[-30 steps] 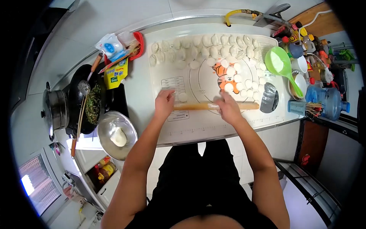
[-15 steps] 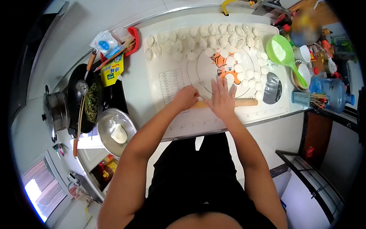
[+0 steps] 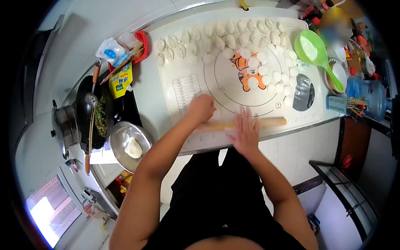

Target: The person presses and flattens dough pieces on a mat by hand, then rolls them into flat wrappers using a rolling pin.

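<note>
A wooden rolling pin [image 3: 273, 122] lies across the front of the white printed mat [image 3: 187, 143]. My right hand [image 3: 246, 131] rests flat on the pin, fingers stretched out. Beside the pin's left part, my left hand [image 3: 201, 108] is closed at the edge of a small piece of dough [image 3: 216, 113], mostly hidden by the fingers. Small round dough pieces [image 3: 276, 76] are spread over the mat's right half, some on the orange tiger print. Several folded dumplings [image 3: 219, 28] stand in rows along the back.
A steel bowl [image 3: 118, 143] with dough [image 3: 133, 148] is at the left, near a black wok [image 3: 85, 112] with green filling [image 3: 100, 118]. At the right are a green scoop [image 3: 321, 54], a blue basket [image 3: 336, 104] with sticks and a large blue bottle [image 3: 375, 100].
My right hand and the rolling pin have moved toward the mat's front edge. My left hand stays near the pin's left part. The view has shifted slightly.
</note>
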Action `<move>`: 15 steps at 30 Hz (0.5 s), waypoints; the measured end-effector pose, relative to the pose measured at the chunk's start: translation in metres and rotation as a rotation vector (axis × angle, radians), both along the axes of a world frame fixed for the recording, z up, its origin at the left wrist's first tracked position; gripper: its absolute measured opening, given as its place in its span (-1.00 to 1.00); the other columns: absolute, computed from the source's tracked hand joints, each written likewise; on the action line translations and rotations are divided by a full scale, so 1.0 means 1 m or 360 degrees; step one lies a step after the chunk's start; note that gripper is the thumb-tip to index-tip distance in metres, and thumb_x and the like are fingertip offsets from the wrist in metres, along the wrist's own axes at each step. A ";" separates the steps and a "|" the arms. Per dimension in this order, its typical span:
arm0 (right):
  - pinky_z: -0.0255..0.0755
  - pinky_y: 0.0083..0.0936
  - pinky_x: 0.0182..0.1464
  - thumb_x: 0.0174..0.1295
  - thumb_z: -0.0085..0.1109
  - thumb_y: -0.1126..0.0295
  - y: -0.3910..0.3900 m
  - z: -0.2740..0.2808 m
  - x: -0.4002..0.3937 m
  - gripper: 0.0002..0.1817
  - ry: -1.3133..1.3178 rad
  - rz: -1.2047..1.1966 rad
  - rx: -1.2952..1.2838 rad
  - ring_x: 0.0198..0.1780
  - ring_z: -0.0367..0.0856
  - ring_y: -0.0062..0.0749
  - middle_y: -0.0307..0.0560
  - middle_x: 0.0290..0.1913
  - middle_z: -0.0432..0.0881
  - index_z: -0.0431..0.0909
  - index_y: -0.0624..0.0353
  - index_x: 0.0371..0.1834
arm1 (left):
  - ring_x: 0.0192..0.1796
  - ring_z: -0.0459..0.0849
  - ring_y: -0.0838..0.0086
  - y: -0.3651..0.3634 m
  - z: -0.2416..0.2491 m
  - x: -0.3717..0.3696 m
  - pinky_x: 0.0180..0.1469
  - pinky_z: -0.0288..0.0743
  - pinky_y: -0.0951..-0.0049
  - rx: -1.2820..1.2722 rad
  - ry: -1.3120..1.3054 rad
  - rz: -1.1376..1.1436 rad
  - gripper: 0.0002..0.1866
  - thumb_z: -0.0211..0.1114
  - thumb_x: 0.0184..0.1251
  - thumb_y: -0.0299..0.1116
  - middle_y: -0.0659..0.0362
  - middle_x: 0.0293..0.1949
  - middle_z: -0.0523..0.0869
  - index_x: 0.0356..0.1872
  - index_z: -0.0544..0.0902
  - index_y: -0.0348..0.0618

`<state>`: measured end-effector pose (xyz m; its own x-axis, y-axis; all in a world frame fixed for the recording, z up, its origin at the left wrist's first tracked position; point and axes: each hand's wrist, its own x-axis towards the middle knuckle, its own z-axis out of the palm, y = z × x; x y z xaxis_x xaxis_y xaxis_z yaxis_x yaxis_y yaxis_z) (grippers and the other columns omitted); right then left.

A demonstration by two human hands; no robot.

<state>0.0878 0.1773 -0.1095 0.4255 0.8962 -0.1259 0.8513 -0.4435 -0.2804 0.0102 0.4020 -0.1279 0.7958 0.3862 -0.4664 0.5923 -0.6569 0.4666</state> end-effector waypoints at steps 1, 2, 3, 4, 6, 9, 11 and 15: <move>-0.09 0.36 0.45 0.14 0.29 -0.06 -0.004 0.000 -0.004 -0.09 -0.0026 0.0003 0.0016 0.57 0.08 0.02 0.16 0.54 0.20 0.23 0.23 0.48 | -0.24 0.71 0.10 -0.001 -0.004 -0.008 -0.16 0.57 0.17 -0.0089 -0.0078 0.0202 -0.81 0.44 0.10 -0.30 0.03 -0.35 0.74 -0.36 0.71 -0.19; -0.09 0.36 0.45 0.14 0.29 -0.06 0.002 -0.011 0.000 -0.09 0.0002 0.0005 -0.0002 0.57 0.08 0.02 0.16 0.54 0.20 0.23 0.23 0.48 | -0.24 0.71 0.10 -0.003 -0.012 -0.013 -0.16 0.57 0.17 -0.0105 -0.0049 0.0205 -0.81 0.44 0.10 -0.30 0.03 -0.35 0.74 -0.36 0.71 -0.19; -0.09 0.40 0.44 0.13 0.31 -0.06 0.028 -0.015 0.016 -0.09 -0.0032 -0.0036 0.0136 0.57 0.09 0.05 0.17 0.53 0.20 0.24 0.24 0.47 | -0.18 0.71 0.10 -0.003 -0.013 -0.013 -0.08 0.57 0.15 -0.0144 -0.0098 0.0175 -0.82 0.44 0.13 -0.28 0.03 -0.31 0.74 -0.36 0.72 -0.15; -0.08 0.43 0.43 0.12 0.32 -0.06 0.055 -0.022 0.036 -0.09 -0.0095 -0.0070 0.0304 0.56 0.10 0.09 0.19 0.53 0.20 0.26 0.24 0.46 | -0.12 0.71 0.09 0.000 -0.011 -0.007 -0.01 0.56 0.14 -0.0154 -0.0178 0.0151 -0.83 0.44 0.15 -0.25 0.04 -0.26 0.74 -0.36 0.73 -0.11; -0.07 0.48 0.40 0.08 0.33 -0.08 0.068 -0.028 0.041 -0.08 -0.0180 -0.0084 0.0353 0.56 0.10 0.15 0.20 0.53 0.19 0.28 0.24 0.45 | -0.12 0.71 0.09 -0.001 0.001 0.005 -0.02 0.56 0.14 -0.0045 -0.0047 0.0086 -0.83 0.44 0.15 -0.25 0.04 -0.27 0.74 -0.37 0.72 -0.11; -0.13 0.46 0.42 0.09 0.31 -0.06 0.011 -0.013 0.008 -0.05 0.0011 -0.0013 0.0075 0.57 0.06 0.13 0.19 0.56 0.15 0.21 0.23 0.49 | -0.12 0.72 0.11 0.002 -0.003 -0.007 -0.04 0.57 0.15 -0.0033 0.0036 0.0125 -0.83 0.43 0.16 -0.25 0.04 -0.27 0.73 -0.37 0.72 -0.12; -0.18 0.45 0.44 0.10 0.32 -0.05 -0.003 -0.016 -0.004 -0.02 0.0075 -0.0031 0.0007 0.59 0.03 0.13 0.19 0.59 0.08 0.15 0.22 0.53 | -0.17 0.70 0.08 0.007 -0.010 -0.022 -0.07 0.57 0.16 -0.0270 -0.0135 0.0345 -0.81 0.42 0.13 -0.26 0.01 -0.32 0.71 -0.35 0.73 -0.17; -0.13 0.48 0.42 0.13 0.27 -0.11 0.086 -0.033 0.054 -0.03 -0.0213 -0.0026 0.0336 0.59 0.03 0.16 0.18 0.59 0.07 0.17 0.25 0.52 | -0.18 0.70 0.10 0.006 -0.006 -0.003 -0.07 0.57 0.16 -0.0076 -0.0258 0.0099 -0.79 0.42 0.14 -0.23 0.01 -0.32 0.71 -0.34 0.75 -0.17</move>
